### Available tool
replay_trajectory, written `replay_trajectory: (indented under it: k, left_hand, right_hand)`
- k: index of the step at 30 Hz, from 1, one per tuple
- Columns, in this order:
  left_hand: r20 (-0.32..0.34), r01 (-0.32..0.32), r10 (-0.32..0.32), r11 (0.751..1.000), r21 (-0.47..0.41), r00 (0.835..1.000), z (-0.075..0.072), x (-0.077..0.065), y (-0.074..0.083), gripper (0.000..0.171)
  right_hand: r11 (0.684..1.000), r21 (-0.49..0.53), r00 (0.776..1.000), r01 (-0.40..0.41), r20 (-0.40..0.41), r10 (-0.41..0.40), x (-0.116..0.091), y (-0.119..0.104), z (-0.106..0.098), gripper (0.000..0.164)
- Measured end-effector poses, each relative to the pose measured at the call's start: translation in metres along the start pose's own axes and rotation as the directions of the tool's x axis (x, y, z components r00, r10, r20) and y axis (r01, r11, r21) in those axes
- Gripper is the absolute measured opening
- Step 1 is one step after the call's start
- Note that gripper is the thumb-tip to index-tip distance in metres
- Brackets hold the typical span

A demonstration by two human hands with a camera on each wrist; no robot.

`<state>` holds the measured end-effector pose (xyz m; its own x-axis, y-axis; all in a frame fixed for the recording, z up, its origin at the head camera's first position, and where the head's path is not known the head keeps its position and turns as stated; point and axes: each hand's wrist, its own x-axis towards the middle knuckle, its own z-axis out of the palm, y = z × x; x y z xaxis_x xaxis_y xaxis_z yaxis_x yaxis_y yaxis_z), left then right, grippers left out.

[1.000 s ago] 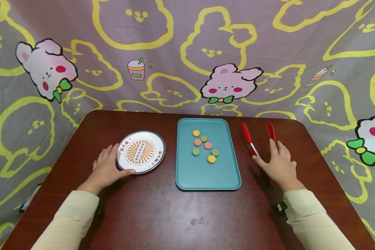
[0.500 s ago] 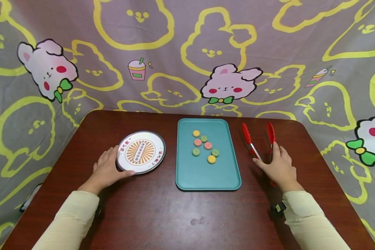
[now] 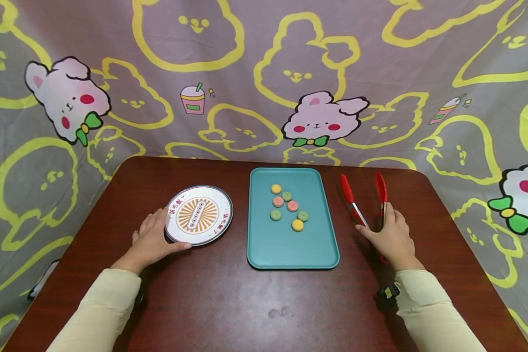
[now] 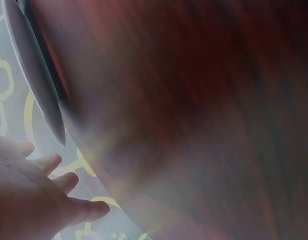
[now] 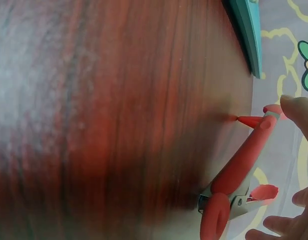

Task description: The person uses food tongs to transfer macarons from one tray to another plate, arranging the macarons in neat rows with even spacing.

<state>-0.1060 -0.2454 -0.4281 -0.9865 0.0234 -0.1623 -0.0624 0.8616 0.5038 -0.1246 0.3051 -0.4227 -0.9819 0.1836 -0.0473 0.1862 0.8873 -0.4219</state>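
Note:
My left hand (image 3: 151,242) is spread beside a round white plate (image 3: 198,215) with an orange sunburst print. Its thumb lies along the near rim and its other fingers along the left rim; contact is unclear. In the left wrist view the fingers (image 4: 68,182) are apart, near the plate's edge (image 4: 36,65). At the right, my right hand (image 3: 392,239) hovers with parted fingers over red-tipped metal tongs (image 3: 347,189), hiding part of them. The right wrist view shows the tongs' red handle (image 5: 246,157) with the fingers (image 5: 299,112) loosely around, not closed on it.
Between the hands, a teal rectangular tray (image 3: 290,249) lies on the dark wooden table (image 3: 229,303). Several small yellow, green and pink round pieces, like macarons, are scattered on the tray, including a yellow piece (image 3: 297,225). A patterned curtain (image 3: 246,78) rises behind the table.
My right hand has drawn slightly back toward me, and its wrist has shifted a little left. The left hand, plate, tray and tongs stay practically where they were.

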Motion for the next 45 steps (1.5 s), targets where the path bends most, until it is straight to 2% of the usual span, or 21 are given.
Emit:
replay_trajectory:
  k: [21,33,45]
  left_hand:
    - [0.018,0.002,-0.003,1.0,0.01,1.0,0.004,0.005,-0.005,0.128]
    - [0.004,0.001,-0.001,1.0,0.016,1.0,0.004,0.007,-0.005,0.123]
    - [0.013,0.011,-0.011,1.0,0.012,1.0,0.003,0.006,-0.008,0.121]
  right_hand:
    - [0.999,0.045,0.999,-0.028,0.019,0.027,0.005,0.001,0.004,0.115]
    - [0.996,0.065,0.997,-0.066,0.031,0.064,0.008,0.0,0.006,0.116]
    - [0.995,0.073,0.997,-0.07,0.026,0.068,0.009,0.002,0.012,0.108]
